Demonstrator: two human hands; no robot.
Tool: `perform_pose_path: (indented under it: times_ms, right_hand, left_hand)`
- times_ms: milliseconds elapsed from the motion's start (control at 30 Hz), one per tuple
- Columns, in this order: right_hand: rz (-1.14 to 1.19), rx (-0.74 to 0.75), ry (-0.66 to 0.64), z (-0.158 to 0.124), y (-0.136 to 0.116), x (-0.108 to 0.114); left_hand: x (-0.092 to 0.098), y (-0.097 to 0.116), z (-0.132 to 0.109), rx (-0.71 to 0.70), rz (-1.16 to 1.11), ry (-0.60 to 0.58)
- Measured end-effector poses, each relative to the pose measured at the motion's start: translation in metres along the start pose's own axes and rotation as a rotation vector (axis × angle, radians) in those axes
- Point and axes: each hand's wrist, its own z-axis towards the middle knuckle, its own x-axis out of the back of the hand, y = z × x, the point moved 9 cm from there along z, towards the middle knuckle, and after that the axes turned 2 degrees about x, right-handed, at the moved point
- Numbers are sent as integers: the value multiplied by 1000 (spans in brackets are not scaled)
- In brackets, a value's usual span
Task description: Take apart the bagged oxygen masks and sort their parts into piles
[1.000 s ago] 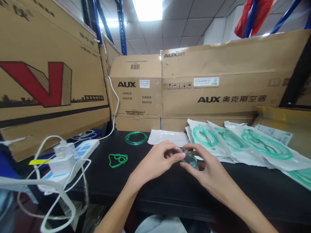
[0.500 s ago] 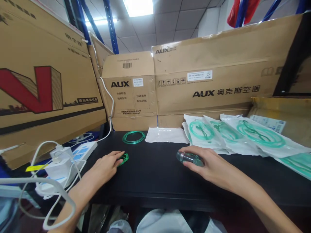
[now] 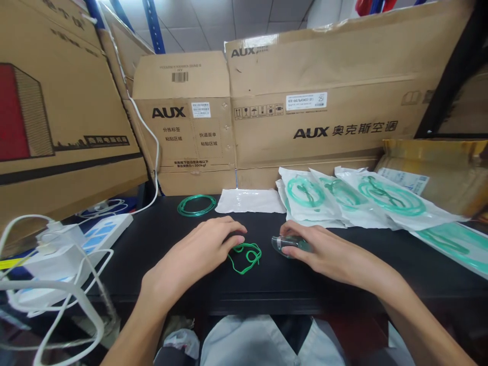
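Note:
My right hand [image 3: 318, 249] grips a clear, green-tinted plastic mask [image 3: 282, 245] with a metal strip across it, just above the black table. Fingers hide most of the mask. To its left, my left hand [image 3: 206, 244] hovers with thumb and forefinger curved and a gap between them. A thin green elastic strap [image 3: 247, 264] lies in loose loops under and beside the left thumb; part of it is hidden by the hand. Behind the left hand is a coil of green tubing [image 3: 196, 206], and right of that a flat white pouch [image 3: 249, 201].
Clear-faced white packets [image 3: 305, 195] with green tubing inside are piled at the back right. White power strips [image 3: 101, 234] and tangled cables sit at the left. Cardboard boxes [image 3: 194, 117] wall off the back of the black table [image 3: 213, 284].
My left hand has moved right, and the green strap now lies nearer the mask, spread in wider loops. The right hand keeps its hold on the mask. The view has tilted down and shifted.

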Motion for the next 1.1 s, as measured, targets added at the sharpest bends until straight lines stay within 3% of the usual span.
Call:
perform_pose_path:
  times_ms: [133, 267, 467, 700, 967, 1100]
  right_hand:
    - [-50, 68, 24, 6, -5, -6]
    - [-184, 62, 163, 9, 1, -1]
    - [-281, 282, 330, 3, -41, 9]
    - [-320, 394, 267, -1, -71, -13]
    - [-441, 478, 185, 10, -57, -55]
    - [-491, 460, 161, 12, -53, -63]
  left_hand:
    - [-2, 9, 4, -32, -75, -33]
    - [-14, 16, 5, -60, -113, -77]
    - [-24, 15, 8, -71, -143, -117]
    - [-23, 5, 5, -102, -173, -132]
    - [-33, -2, 13, -62, -152, -180]
    - [-32, -2, 15, -44, -134, -186]
